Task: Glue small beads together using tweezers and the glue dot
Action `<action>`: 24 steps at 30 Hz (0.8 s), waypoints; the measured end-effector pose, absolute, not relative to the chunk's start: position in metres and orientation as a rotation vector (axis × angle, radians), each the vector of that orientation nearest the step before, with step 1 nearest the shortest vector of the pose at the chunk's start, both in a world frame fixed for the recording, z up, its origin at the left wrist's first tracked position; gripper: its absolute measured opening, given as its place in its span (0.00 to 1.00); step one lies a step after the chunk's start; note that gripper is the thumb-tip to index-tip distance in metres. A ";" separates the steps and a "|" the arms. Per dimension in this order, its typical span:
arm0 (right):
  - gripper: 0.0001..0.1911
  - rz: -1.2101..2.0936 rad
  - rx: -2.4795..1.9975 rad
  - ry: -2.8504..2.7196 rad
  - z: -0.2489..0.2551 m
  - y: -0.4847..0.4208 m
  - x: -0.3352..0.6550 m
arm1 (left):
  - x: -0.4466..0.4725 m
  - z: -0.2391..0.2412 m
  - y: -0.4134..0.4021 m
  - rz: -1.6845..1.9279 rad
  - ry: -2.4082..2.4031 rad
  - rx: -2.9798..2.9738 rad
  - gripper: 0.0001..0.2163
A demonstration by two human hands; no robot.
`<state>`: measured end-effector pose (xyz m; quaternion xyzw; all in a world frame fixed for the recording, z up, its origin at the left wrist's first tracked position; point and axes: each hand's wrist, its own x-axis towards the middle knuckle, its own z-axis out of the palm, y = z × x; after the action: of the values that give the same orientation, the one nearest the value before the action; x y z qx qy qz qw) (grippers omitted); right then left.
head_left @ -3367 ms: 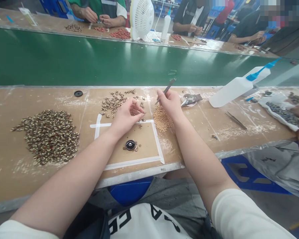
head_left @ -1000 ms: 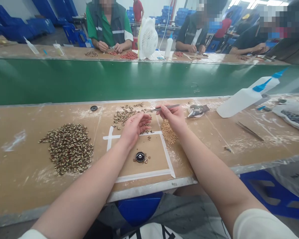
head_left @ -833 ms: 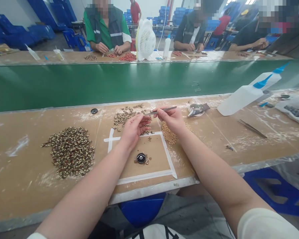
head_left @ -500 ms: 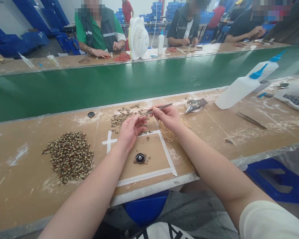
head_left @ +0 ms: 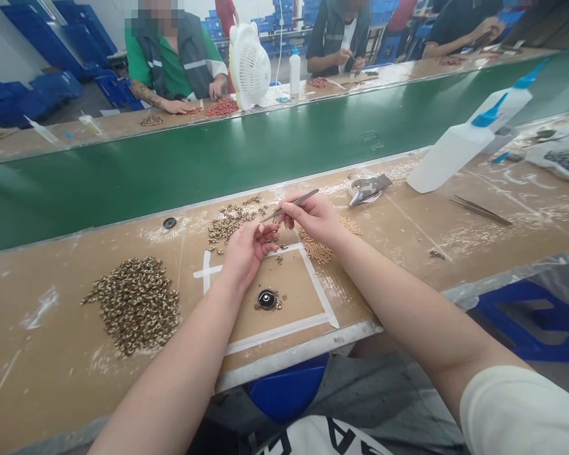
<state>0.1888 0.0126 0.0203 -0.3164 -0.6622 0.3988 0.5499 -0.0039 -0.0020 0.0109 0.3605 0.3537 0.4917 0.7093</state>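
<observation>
Held in my right hand (head_left: 310, 217) is a pair of metal tweezers (head_left: 291, 205), slanting down to the left. Their tips meet the thumb and forefinger of my left hand (head_left: 249, 248), which are pinched together; whatever small piece they hold is too small to make out. Below the hands, a small round black dish (head_left: 267, 299) with shiny dark contents sits inside a white tape outline (head_left: 277, 335). Behind my left hand lie scattered small gold-and-dark pieces (head_left: 227, 222). Beside my right hand spreads a pile of tan beads (head_left: 317, 246).
A large heap of gold-and-dark pieces (head_left: 135, 306) lies at left, with a black cap (head_left: 169, 223) behind it. White glue bottles (head_left: 450, 158) and spare tweezers (head_left: 481, 210) are at right. Beyond the green belt (head_left: 194, 158), people work near a white fan (head_left: 253, 66).
The view has shifted slightly. Both hands stay together, with the tweezers tilted a little more steeply and their tips still at my left fingertips.
</observation>
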 end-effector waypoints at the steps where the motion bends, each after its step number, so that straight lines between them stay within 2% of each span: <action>1: 0.26 0.945 -0.747 -1.574 0.020 0.013 0.189 | -0.004 0.011 -0.002 1.088 0.783 0.799 0.14; 10: 0.23 0.910 -0.726 -1.614 0.015 0.014 0.190 | -0.003 0.011 -0.004 1.084 0.811 0.782 0.14; 16: 0.26 0.891 -0.764 -1.618 0.017 0.011 0.188 | -0.001 0.013 -0.004 1.066 0.863 0.759 0.13; 24: 0.24 1.102 -0.667 -1.501 0.026 0.004 0.188 | -0.004 0.014 -0.002 1.128 0.848 0.759 0.11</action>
<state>0.1884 0.0042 0.0259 -0.2819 -0.6338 0.4656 0.5495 -0.0045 -0.0024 0.0138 0.3400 0.3800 0.5057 0.6959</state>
